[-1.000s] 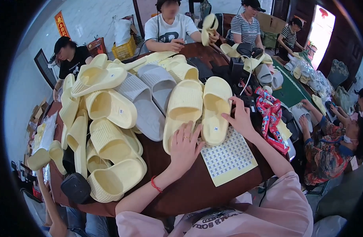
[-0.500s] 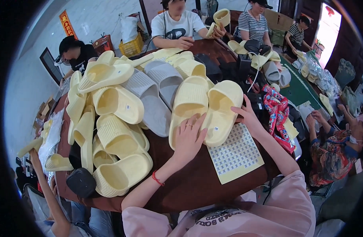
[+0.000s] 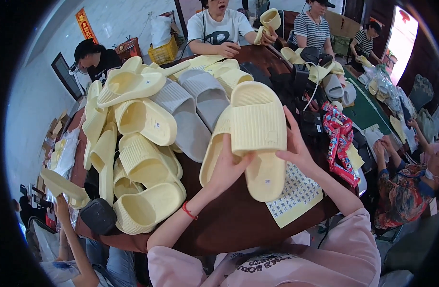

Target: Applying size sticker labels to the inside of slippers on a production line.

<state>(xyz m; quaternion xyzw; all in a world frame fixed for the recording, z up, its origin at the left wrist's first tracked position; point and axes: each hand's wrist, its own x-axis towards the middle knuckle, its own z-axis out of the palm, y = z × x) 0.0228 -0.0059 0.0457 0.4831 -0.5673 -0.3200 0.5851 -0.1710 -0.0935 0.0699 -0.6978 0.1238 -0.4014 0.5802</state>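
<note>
Head view: we have the left hand [image 3: 226,168] and right hand [image 3: 300,150] gripping one pale yellow foam slipper with a ribbed strap [image 3: 259,126] between them, left thumb by the strap's lower edge, right thumb on the opposite side; left fingers partly hidden. We see its toe pointing away, strap facing up, small white sticker [image 3: 267,181] near the heel. A second pale yellow slipper [image 3: 211,160] lies partly behind it, left. White-and-yellow paper sheet of small printed labels [image 3: 298,201] sits partly under it, lower right, on the dark reddish-brown tablecloth [image 3: 224,225]. Further left we note light grey ribbed slippers [image 3: 189,136], then a heap of pale yellow slippers [image 3: 139,153].
</note>
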